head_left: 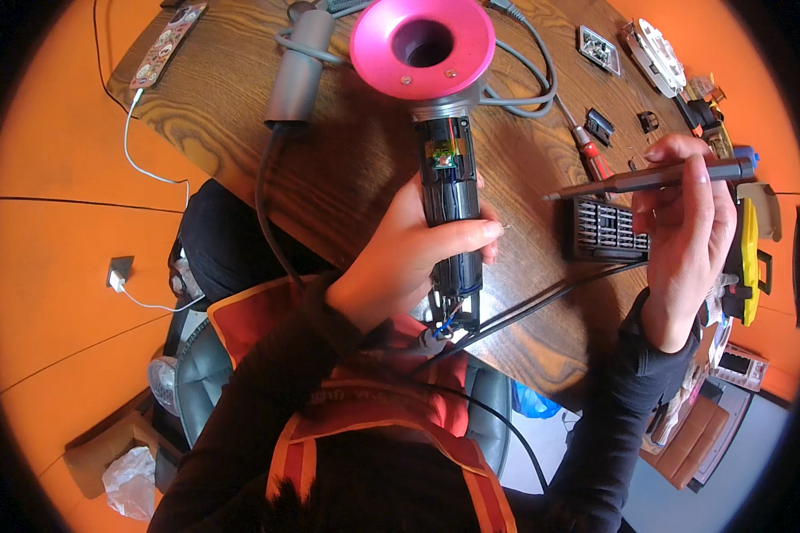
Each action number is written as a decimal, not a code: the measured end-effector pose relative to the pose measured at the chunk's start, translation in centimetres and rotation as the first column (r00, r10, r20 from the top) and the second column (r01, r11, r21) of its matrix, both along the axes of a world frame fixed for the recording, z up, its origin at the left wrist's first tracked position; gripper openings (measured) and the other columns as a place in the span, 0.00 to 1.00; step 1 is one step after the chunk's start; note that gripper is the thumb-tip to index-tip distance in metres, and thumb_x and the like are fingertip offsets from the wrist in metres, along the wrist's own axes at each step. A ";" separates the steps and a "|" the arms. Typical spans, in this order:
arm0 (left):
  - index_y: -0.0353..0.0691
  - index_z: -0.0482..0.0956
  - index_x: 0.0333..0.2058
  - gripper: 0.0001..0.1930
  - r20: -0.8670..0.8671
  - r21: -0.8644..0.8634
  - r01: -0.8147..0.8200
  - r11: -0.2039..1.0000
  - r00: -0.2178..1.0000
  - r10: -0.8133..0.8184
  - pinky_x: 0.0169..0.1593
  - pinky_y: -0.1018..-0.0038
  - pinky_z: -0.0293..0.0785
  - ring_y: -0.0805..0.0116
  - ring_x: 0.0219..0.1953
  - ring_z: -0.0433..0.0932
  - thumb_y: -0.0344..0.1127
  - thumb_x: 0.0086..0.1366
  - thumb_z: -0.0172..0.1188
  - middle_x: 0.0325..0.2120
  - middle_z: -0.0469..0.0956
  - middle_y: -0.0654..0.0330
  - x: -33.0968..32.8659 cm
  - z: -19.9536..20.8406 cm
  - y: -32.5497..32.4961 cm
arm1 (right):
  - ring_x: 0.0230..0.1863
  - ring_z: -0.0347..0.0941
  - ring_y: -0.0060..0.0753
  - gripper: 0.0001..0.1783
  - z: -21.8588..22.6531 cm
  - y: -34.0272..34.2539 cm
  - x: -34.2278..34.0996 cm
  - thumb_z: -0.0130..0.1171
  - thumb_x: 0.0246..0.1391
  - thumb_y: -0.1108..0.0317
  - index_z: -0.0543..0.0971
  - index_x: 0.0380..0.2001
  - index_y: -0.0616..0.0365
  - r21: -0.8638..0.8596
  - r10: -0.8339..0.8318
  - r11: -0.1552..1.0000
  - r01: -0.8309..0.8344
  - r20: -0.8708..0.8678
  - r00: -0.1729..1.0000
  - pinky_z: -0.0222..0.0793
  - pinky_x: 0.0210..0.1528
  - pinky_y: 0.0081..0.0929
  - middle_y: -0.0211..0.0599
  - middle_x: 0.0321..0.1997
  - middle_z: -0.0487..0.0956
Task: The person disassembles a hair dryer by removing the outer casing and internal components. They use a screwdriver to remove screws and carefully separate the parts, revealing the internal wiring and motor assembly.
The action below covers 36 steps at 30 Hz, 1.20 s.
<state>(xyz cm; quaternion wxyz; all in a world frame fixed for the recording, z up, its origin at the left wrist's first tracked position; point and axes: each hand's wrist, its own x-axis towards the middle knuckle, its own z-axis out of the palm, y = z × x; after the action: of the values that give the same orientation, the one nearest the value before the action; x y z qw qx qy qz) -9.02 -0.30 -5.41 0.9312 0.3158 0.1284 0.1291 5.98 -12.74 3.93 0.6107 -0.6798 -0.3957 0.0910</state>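
Observation:
My left hand [409, 244] is wrapped round the black inner handle of a hair dryer [453, 200], whose outer sleeve is off. Its pink ring-shaped head [373, 44] points away from me, and a small green circuit board [443, 158] shows near the top of the handle. Loose wires come out of the handle's lower end. My right hand [692, 213] holds a dark grey pen-shaped screwdriver [653, 178], its tip pointing left, apart from the dryer. Below that tip lies a black case of screwdriver bits [606, 229] on the wooden table.
A grey cylindrical sleeve [300, 71] with a cable through it lies at the far left. A phone [169, 44] charges at the table's corner. A red-handled screwdriver [593, 151], black plastic parts [599, 126] and a small tray [598, 51] sit right. A yellow toolbox [748, 266] stands at the right edge.

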 end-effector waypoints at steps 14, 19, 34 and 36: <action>0.42 0.58 0.45 0.23 0.062 -0.110 0.009 0.994 0.998 -0.002 0.35 0.71 0.66 0.71 0.27 0.69 0.22 0.51 0.54 0.28 0.67 0.60 0.0 -0.1 0.1 | 0.15 0.66 0.16 0.09 -0.5 0.2 -1.3 0.44 0.59 0.68 0.70 0.33 0.63 0.103 0.078 0.992 -0.067 -0.108 0.991 0.60 0.12 0.10 0.34 0.30 0.72; 0.43 0.58 0.46 0.23 0.073 -0.128 0.021 0.992 0.997 -0.012 0.35 0.72 0.66 0.71 0.28 0.69 0.22 0.51 0.54 0.28 0.66 0.60 -0.1 -0.1 0.1 | 0.16 0.67 0.16 0.08 -0.8 0.5 -1.5 0.44 0.59 0.69 0.70 0.33 0.63 0.117 0.131 0.986 -0.119 -0.100 0.986 0.61 0.13 0.10 0.34 0.30 0.72; 0.43 0.58 0.46 0.22 0.048 -0.092 0.016 0.996 0.999 -0.012 0.35 0.71 0.67 0.70 0.28 0.69 0.22 0.52 0.53 0.27 0.66 0.60 -0.1 -0.2 0.0 | 0.17 0.67 0.17 0.06 -1.4 0.9 -1.5 0.44 0.58 0.71 0.70 0.34 0.63 0.084 0.142 0.988 -0.128 -0.177 0.974 0.62 0.15 0.11 0.34 0.30 0.71; 0.42 0.58 0.46 0.22 0.041 -0.094 0.016 0.995 0.999 -0.012 0.34 0.71 0.67 0.70 0.28 0.70 0.23 0.52 0.53 0.27 0.67 0.60 -0.1 -0.2 0.0 | 0.18 0.67 0.17 0.06 -1.4 0.9 -1.4 0.45 0.58 0.72 0.70 0.34 0.63 0.114 0.193 0.977 -0.177 -0.144 0.971 0.62 0.16 0.12 0.33 0.30 0.71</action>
<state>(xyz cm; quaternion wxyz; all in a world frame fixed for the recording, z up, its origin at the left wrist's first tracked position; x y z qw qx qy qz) -9.13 -0.32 -5.59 0.9485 0.2695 0.1131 0.1225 4.63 -11.88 2.48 0.6619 -0.5991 -0.4130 0.1799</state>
